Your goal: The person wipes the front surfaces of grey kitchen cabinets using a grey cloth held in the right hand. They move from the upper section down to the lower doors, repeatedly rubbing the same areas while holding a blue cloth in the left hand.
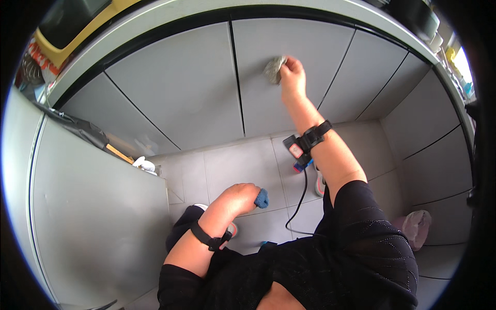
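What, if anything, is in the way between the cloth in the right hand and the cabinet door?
Nothing visible: the right hand holds the pale cloth, which appears to lie directly against the grey cabinet door.

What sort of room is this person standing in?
Probably a kitchen: grey cabinet doors run beneath a long countertop, what looks like a dark pot stands at the upper right, and the floor is tiled.

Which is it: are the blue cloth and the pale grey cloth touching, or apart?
Apart. The head view shows floor tiles and cabinet door between them: the left hand holds the blue cloth, the right hand the pale grey cloth.
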Action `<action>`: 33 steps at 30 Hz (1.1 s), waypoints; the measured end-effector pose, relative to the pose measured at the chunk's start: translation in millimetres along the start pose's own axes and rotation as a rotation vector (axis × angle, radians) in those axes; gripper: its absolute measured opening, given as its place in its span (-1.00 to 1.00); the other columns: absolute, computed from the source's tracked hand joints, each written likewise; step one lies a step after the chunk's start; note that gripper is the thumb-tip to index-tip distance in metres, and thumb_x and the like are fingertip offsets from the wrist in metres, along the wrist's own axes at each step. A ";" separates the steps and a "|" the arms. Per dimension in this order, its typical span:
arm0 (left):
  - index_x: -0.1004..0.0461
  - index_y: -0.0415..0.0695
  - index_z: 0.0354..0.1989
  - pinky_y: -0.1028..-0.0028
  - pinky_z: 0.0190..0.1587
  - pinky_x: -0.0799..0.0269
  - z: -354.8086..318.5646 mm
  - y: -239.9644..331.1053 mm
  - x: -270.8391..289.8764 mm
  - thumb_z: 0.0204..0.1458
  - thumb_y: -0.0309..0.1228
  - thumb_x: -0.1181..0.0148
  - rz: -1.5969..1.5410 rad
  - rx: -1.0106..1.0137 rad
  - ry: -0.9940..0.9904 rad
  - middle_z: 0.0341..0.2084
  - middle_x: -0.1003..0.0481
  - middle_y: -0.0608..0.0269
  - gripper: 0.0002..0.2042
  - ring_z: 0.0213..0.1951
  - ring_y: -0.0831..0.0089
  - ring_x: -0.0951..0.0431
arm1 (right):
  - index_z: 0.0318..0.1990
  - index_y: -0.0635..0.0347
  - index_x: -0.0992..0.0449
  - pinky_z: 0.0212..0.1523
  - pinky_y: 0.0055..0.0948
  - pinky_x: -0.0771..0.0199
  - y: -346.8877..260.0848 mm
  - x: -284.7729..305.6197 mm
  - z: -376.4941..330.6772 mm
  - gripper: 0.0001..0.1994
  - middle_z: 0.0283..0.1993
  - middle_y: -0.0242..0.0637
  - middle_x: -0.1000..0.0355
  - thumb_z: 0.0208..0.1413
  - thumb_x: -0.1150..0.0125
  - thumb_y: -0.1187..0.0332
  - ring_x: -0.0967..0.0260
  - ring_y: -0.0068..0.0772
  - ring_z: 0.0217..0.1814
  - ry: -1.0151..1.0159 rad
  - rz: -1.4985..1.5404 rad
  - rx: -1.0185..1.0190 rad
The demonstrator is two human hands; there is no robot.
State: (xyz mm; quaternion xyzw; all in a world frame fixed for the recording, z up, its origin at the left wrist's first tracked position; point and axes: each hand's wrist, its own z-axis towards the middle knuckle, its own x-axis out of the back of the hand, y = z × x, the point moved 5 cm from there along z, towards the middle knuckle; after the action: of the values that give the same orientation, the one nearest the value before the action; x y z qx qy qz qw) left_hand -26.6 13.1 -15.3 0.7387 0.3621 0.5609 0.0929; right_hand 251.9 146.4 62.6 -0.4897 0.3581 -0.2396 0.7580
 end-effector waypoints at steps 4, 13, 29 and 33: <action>-0.53 -0.15 -0.39 0.21 -0.21 -0.47 2.0 14.7 -4.5 -0.19 -0.55 -0.12 0.068 -0.024 -0.005 -0.38 -0.55 0.01 -0.85 -0.25 0.03 -0.55 | 0.27 0.11 -0.24 0.24 -0.44 -0.22 -79.7 -3.9 4.2 -0.52 0.17 -0.20 -0.35 0.17 0.03 0.54 -0.26 -0.37 0.25 -0.203 -0.436 0.578; -0.46 -0.23 -0.45 0.18 -0.28 -0.44 12.5 16.9 -9.3 -0.25 -0.57 -0.11 0.074 -0.059 -0.069 -0.40 -0.51 -0.05 -0.87 -0.30 -0.02 -0.53 | 0.35 0.15 -0.06 0.37 -0.10 -0.01 -46.1 -88.0 -29.2 -0.39 0.30 0.01 -0.15 0.12 -0.06 0.40 0.00 0.07 0.39 -0.480 -1.147 1.028; -0.47 -0.22 -0.55 0.15 -0.32 -0.45 11.2 25.8 -2.7 -0.30 -0.63 -0.10 0.003 -0.072 -0.039 -0.53 -0.52 -0.06 -0.91 -0.36 -0.04 -0.53 | 0.22 0.15 -0.26 0.26 -0.04 -0.16 -107.0 38.8 61.6 -0.58 0.21 0.03 -0.20 0.21 0.04 0.32 -0.10 0.13 0.29 0.189 -1.199 0.869; -0.45 -0.22 -0.57 0.14 -0.36 -0.42 14.6 27.1 -6.1 -0.33 -0.64 -0.07 -0.007 -0.141 0.010 -0.55 -0.51 -0.05 -0.90 -0.39 -0.05 -0.52 | 0.21 0.12 -0.29 0.18 -0.05 -0.26 -106.1 7.9 57.4 -0.59 0.21 0.05 -0.24 0.19 0.03 0.36 -0.17 0.16 0.24 0.180 -1.134 0.803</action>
State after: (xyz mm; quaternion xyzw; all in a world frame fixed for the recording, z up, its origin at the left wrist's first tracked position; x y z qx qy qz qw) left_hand -2.5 -6.4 -10.4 0.7262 0.3249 0.5884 0.1449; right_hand 300.2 130.5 172.3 -0.2614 -0.0074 -0.7516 0.6056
